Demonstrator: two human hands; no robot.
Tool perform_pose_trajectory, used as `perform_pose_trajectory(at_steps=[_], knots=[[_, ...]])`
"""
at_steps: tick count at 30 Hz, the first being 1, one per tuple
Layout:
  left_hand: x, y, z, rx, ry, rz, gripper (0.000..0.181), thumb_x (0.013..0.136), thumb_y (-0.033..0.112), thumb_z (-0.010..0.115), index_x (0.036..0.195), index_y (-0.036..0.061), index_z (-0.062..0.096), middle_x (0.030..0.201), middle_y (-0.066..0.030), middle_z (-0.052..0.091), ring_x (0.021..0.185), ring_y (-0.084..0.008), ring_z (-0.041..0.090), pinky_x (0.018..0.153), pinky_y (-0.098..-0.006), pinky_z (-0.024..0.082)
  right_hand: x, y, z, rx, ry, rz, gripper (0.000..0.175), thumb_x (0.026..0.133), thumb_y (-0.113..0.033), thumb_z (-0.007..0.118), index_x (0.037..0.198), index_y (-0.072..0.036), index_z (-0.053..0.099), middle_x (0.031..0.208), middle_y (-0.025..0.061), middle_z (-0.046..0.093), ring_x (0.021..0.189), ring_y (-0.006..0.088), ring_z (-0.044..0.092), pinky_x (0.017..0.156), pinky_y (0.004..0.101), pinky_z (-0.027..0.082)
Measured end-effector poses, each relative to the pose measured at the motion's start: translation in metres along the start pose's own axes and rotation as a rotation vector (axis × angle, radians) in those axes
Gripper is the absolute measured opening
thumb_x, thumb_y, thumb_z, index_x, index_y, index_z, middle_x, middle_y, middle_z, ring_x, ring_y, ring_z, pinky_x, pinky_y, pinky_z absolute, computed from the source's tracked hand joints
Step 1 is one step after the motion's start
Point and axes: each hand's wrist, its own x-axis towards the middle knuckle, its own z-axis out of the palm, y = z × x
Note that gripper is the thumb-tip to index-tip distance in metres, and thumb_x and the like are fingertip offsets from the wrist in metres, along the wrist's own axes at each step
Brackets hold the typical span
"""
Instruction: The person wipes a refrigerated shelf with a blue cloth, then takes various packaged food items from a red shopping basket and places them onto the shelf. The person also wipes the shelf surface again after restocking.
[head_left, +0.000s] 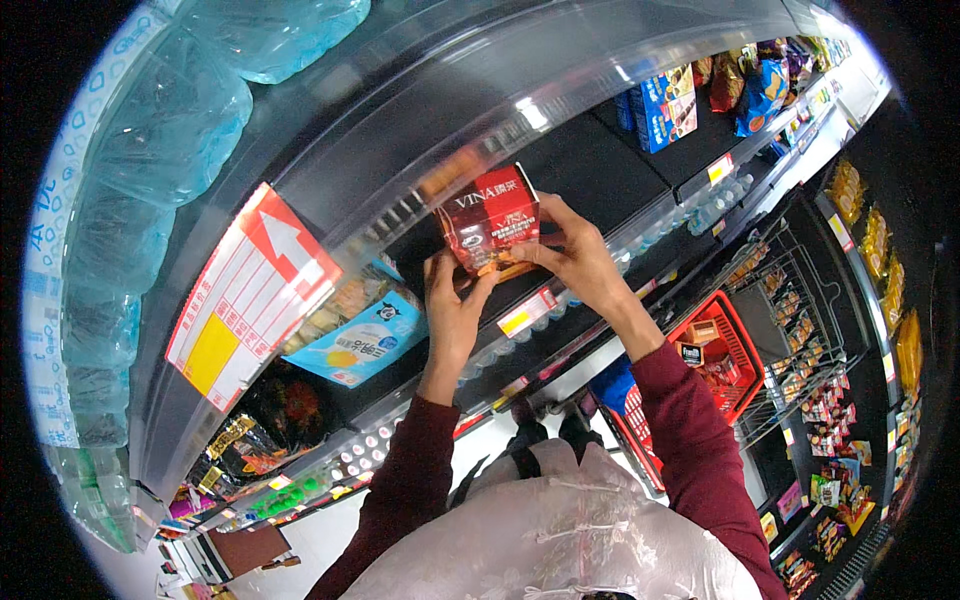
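Between both hands I hold a red carton (491, 217) that bears printing and a food picture near its lower edge. My left hand (456, 315) grips its lower left corner, thumb on the front. On its right side, my right hand (574, 247) has the thumb across the front and the fingers behind. The carton is at the front of a dark shelf (607, 180), under a clear plastic shelf edge. Left of my left hand lies a light-blue snack package (367, 330), and below the carton a price tag (527, 313) sits on the shelf edge.
Blue-tinted bottles (150, 127) in plastic wrap line the upper shelf at left. A large red-and-white price card (255, 296) hangs there. To my right stand a red basket (750, 352) with boxes inside and a wire rack (810, 300). Blue boxes (666, 109) stand further along the shelf.
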Motion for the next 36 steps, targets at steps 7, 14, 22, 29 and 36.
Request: perform_pose_trajectory(at_steps=[7, 14, 22, 29, 36], knots=[[0.019, -0.027, 0.012, -0.100, 0.146, -0.020, 0.051, 0.086, 0.009, 0.074, 0.129, -0.0010, 0.049, 0.123, -0.0156, 0.057, 0.113, -0.0259, 0.058, 0.091, -0.0384, 0.050, 0.034, 0.037, 0.010, -0.027, -0.019, -0.011, 0.057, 0.088, -0.009, 0.072, 0.140, -0.008, 0.048, 0.128, 0.0100, 0.059, 0.121, 0.0215, 0.056, 0.101, 0.0374, 0.049], [0.028, -0.033, 0.015, 0.090, 0.203, -0.057, 0.077, 0.084, 0.006, 0.076, 0.146, 0.0000, 0.033, 0.137, -0.0174, 0.046, 0.127, -0.0281, 0.051, 0.093, -0.0406, 0.053, 0.048, 0.055, 0.017, -0.108, 0.023, -0.106, 0.064, 0.084, 0.003, 0.069, 0.143, -0.006, 0.045, 0.134, 0.0134, 0.055, 0.124, 0.0239, 0.054, 0.102, 0.0368, 0.048], [0.038, -0.040, 0.011, 0.045, 0.139, 0.000, 0.060, 0.085, 0.011, 0.075, 0.135, -0.0034, 0.044, 0.130, -0.0222, 0.053, 0.114, -0.0303, 0.060, 0.093, -0.0394, 0.055, 0.059, 0.055, 0.017, -0.227, -0.062, -0.061, 0.079, 0.074, -0.002, 0.066, 0.147, -0.001, 0.037, 0.146, 0.0221, 0.046, 0.134, 0.0351, 0.046, 0.113, 0.0389, 0.037], [0.042, -0.046, 0.010, 0.020, 0.112, -0.035, 0.050, 0.087, 0.009, 0.073, 0.129, -0.0029, 0.049, 0.126, -0.0211, 0.059, 0.112, -0.0291, 0.062, 0.091, -0.0401, 0.054, 0.058, 0.042, 0.020, -0.277, -0.045, -0.024, 0.076, 0.074, -0.005, 0.065, 0.146, -0.004, 0.038, 0.143, 0.0200, 0.049, 0.130, 0.0354, 0.050, 0.108, 0.0402, 0.042], [0.043, -0.046, 0.009, 0.035, 0.134, -0.049, 0.052, 0.087, 0.009, 0.073, 0.131, -0.0036, 0.049, 0.127, -0.0203, 0.059, 0.112, -0.0305, 0.062, 0.092, -0.0411, 0.053, 0.060, 0.049, 0.024, -0.276, -0.011, -0.059, 0.075, 0.074, -0.007, 0.066, 0.145, -0.007, 0.041, 0.139, 0.0177, 0.053, 0.124, 0.0355, 0.055, 0.104, 0.0397, 0.046]])
